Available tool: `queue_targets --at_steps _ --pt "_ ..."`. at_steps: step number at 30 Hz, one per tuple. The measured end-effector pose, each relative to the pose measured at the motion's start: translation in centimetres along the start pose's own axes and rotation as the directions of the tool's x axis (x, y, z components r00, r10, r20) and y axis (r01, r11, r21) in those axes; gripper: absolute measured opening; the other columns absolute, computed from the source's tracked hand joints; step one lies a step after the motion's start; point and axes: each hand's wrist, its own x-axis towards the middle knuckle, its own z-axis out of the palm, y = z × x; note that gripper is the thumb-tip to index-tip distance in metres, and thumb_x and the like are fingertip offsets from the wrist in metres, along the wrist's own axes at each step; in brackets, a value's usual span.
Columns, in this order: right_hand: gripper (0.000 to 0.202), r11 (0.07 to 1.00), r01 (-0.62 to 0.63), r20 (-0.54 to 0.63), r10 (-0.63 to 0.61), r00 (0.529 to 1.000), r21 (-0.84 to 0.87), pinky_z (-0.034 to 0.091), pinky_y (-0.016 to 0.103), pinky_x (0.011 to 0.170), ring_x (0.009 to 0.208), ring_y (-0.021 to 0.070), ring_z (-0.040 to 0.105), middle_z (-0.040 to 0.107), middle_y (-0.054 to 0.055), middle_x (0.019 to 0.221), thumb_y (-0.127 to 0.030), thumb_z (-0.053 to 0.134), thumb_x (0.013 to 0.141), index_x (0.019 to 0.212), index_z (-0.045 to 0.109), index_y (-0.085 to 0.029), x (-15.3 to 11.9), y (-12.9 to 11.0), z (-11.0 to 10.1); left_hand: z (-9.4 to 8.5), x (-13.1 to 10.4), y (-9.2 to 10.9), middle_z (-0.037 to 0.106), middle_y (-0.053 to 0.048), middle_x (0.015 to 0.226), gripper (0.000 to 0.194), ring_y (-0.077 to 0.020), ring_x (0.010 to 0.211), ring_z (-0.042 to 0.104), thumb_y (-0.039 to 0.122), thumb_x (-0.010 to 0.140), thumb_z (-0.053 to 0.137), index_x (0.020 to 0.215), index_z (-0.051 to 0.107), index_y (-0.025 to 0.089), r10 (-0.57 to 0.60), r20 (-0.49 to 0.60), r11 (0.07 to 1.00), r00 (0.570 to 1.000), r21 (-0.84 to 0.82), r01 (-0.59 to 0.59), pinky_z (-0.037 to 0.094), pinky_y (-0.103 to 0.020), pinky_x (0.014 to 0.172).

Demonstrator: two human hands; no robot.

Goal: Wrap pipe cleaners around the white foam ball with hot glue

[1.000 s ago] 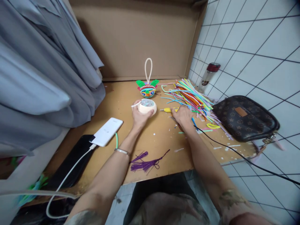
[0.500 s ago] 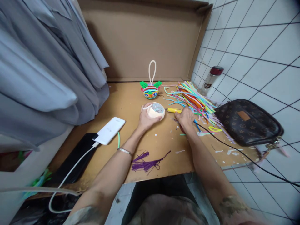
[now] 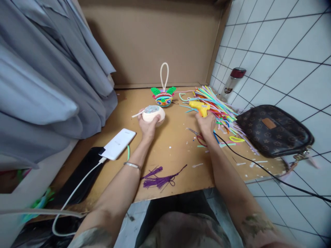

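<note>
My left hand (image 3: 148, 124) is closed around a pale cream, bowl-like round piece (image 3: 160, 116) with a grey-blue mottled top. A thin white strip (image 3: 138, 114) sticks out from its left side. In my right hand (image 3: 207, 124) is a yellow glue gun (image 3: 199, 105), its nozzle pointing left and its black cord trailing right. Red-handled scissors (image 3: 200, 138) lie on the table just beside my right wrist. Behind the round piece sits a colourful animal-head ornament (image 3: 164, 99) with green ears and a white loop on top.
Colourful craft strips (image 3: 219, 110) are heaped at the right, near a brown patterned bag (image 3: 275, 132) and a bottle (image 3: 232, 84). Purple tassels (image 3: 161, 179) lie at the front. A white power bank (image 3: 119, 144) with a cable is on the left. Cardboard (image 3: 160, 44) stands behind.
My left hand has moved left with the round piece, which now tilts differently. The glue gun has lifted away from it, up and to the right, uncovering more of the scissors.
</note>
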Motion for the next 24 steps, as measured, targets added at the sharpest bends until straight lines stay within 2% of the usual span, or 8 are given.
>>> queue_targets --at_steps 2,5,10,15,19,24 --pt "0.042 0.998 0.026 -0.061 -0.022 0.998 0.060 0.049 0.035 0.081 0.096 0.0298 0.070 0.076 0.017 0.109 -0.041 0.057 0.087 0.115 0.070 -0.012 0.2 0.0 0.1 -0.1 0.3 -0.4 0.067 -0.012 0.128 0.066 -0.0238 0.117 0.071 0.037 0.073 0.082 0.127 0.047 0.020 -0.037 -0.071 0.999 0.997 -0.024 0.035 0.057 -0.038 0.107" --pt "0.038 0.995 0.046 -0.084 -0.038 0.996 0.093 0.048 0.034 0.078 0.090 0.0277 0.067 0.076 0.015 0.104 -0.040 0.056 0.086 0.110 0.068 -0.013 0.2 0.0 0.4 0.0 0.3 -0.6 0.068 -0.010 0.127 0.065 -0.0236 0.117 0.071 0.038 0.074 0.081 0.127 0.047 0.022 -0.033 -0.075 0.999 0.997 -0.015 0.032 0.057 -0.038 0.106" --pt "0.038 0.997 0.033 -0.111 -0.025 0.993 0.071 0.047 0.036 0.078 0.092 0.0293 0.066 0.075 0.016 0.104 -0.042 0.055 0.086 0.108 0.067 -0.014 0.0 0.2 0.5 0.5 -0.6 0.2 0.066 -0.012 0.130 0.074 -0.0256 0.119 0.070 0.041 0.070 0.084 0.131 0.046 0.022 0.008 0.090 0.999 0.996 -0.039 -0.005 0.057 -0.040 0.107" --pt "0.032 0.988 0.097 -0.181 -0.075 0.981 0.120 0.046 0.037 0.077 0.088 0.0285 0.063 0.072 0.013 0.095 -0.042 0.055 0.082 0.099 0.064 -0.018 0.2 0.3 0.8 1.3 -2.3 2.1 0.061 -0.012 0.135 0.077 -0.0293 0.126 0.064 0.037 0.059 0.089 0.126 0.054 0.019 0.099 0.279 0.995 0.955 -0.015 -0.098 0.053 -0.044 0.112" --pt "0.027 0.959 0.227 -0.235 -0.184 0.954 0.171 0.045 0.037 0.074 0.079 0.0260 0.060 0.068 0.008 0.084 -0.042 0.058 0.076 0.092 0.061 -0.020 -0.1 -0.1 1.1 1.6 -3.2 3.1 0.062 -0.010 0.130 0.076 -0.0295 0.124 0.064 0.030 0.053 0.091 0.122 0.061 0.020 0.113 0.396 0.992 0.911 0.014 -0.129 0.050 -0.045 0.114" --pt "0.029 0.919 0.385 -0.220 -0.359 0.907 0.087 0.044 0.036 0.073 0.078 0.0257 0.061 0.070 0.009 0.086 -0.041 0.058 0.076 0.096 0.060 -0.020 -1.2 -0.3 1.2 1.5 -3.1 3.3 0.063 -0.009 0.129 0.076 -0.0296 0.123 0.064 0.029 0.054 0.090 0.123 0.060 0.021 0.110 0.444 0.992 0.889 0.002 -0.124 0.049 -0.047 0.114"
